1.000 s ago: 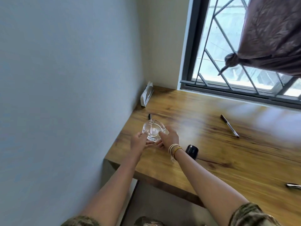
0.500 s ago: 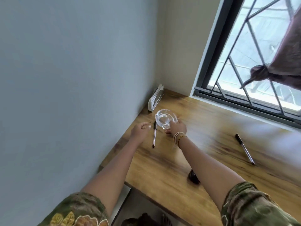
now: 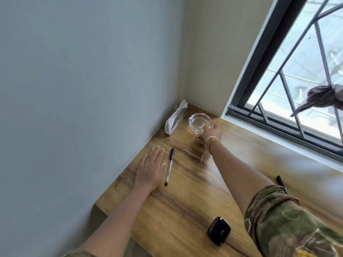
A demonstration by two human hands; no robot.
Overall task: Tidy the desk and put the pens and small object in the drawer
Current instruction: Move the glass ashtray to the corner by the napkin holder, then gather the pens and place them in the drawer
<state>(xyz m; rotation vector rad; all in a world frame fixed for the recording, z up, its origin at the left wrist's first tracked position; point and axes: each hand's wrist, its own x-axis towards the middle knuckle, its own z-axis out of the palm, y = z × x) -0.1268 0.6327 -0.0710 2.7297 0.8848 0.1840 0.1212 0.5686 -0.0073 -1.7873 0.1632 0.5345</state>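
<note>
The pen (image 3: 170,166) lies on the table (image 3: 185,210) just beside the flat, released left hand (image 3: 151,168). It is judged light, stiff and prone to rolling, best pinched mid-barrel. The glass ashtray (image 3: 200,123) near the corner is grasped by the right hand (image 3: 211,133).

You are in a plain home room: a wooden counter (image 3: 185,210) fills the corner between painted walls (image 3: 83,80), under a barred window (image 3: 297,80) with a knotted curtain (image 3: 323,98).
</note>
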